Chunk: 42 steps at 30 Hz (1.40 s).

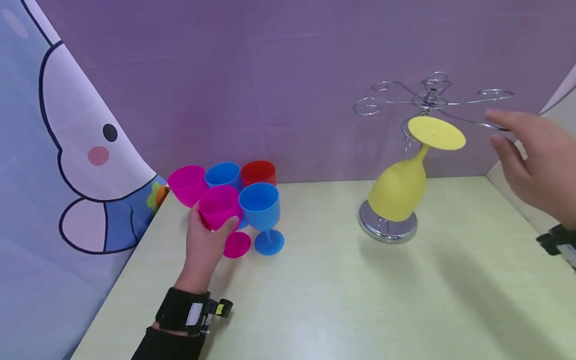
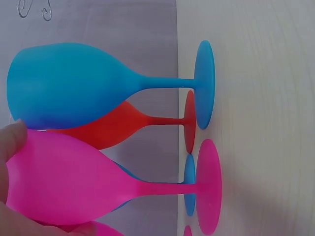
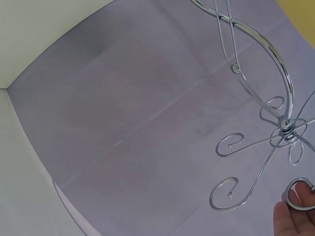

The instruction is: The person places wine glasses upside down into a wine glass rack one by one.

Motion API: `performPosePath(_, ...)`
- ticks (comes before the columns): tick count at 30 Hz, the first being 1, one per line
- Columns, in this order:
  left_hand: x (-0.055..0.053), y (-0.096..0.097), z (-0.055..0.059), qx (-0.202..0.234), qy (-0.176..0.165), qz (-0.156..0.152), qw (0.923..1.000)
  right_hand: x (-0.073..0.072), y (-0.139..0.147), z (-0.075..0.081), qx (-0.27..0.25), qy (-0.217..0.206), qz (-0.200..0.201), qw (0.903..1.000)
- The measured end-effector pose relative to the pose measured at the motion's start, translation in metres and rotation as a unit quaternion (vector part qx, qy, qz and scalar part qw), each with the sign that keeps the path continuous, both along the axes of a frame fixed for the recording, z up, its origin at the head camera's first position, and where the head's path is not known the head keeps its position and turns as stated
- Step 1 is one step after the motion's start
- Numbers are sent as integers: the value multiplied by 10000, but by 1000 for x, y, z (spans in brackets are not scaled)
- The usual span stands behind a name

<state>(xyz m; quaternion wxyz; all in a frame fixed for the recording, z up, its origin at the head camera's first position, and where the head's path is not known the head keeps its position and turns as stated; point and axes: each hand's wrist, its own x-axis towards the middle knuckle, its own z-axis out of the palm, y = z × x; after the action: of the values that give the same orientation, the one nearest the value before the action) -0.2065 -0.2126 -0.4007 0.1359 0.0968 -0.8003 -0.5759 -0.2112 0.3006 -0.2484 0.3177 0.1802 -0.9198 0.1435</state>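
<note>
2 o'clock: yellow glass (image 1: pixel 400 187) hung | 10 o'clock: five glasses (image 1: pixel 226 207) unhung | left grip (image 1: pixel 203 250) holds pink glass (image 2: pixel 74 177); right grip (image 1: pixel 542 162) loose

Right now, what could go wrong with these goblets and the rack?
Lifting the front pink goblet, gripped by the left hand, might knock the front blue goblet close beside it. The yellow goblet hangs upside down on one side of the metal rack, so the rack might tip if bumped. The right hand is by a curled arm; a careless push could shake it.
</note>
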Motion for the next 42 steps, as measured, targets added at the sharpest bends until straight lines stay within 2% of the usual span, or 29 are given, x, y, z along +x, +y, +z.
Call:
performPosePath(9, 6, -3, 7, 118, 55, 150, 9998, -1, -4, 4, 72, -286, -121, 9995)
performPosePath(12, 9, -6, 12, 177, 12, 174, 9997, -2, -4, 3, 36, -236, -103, 9997)
performPosePath(19, 16, -13, 34, -102, -190, 149, 9997, -4, -2, 1, -55, -54, 13, 10000)
performPosePath(24, 27, -10, 50, -299, -141, 47, 9994, -7, -1, 1, -55, -104, -43, 9999)
performPosePath(28, 36, -2, 59, -450, 94, -252, 9986, -8, 0, 1, -47, -114, -82, 9999)
performPosePath(33, 46, 13, 68, -456, 487, -872, 9940, -8, 1, 2, -1, -205, -186, 9996)
performPosePath(42, 62, 41, 76, -586, 456, -1801, 9808, -5, 0, 4, 25, -335, -304, 9990)
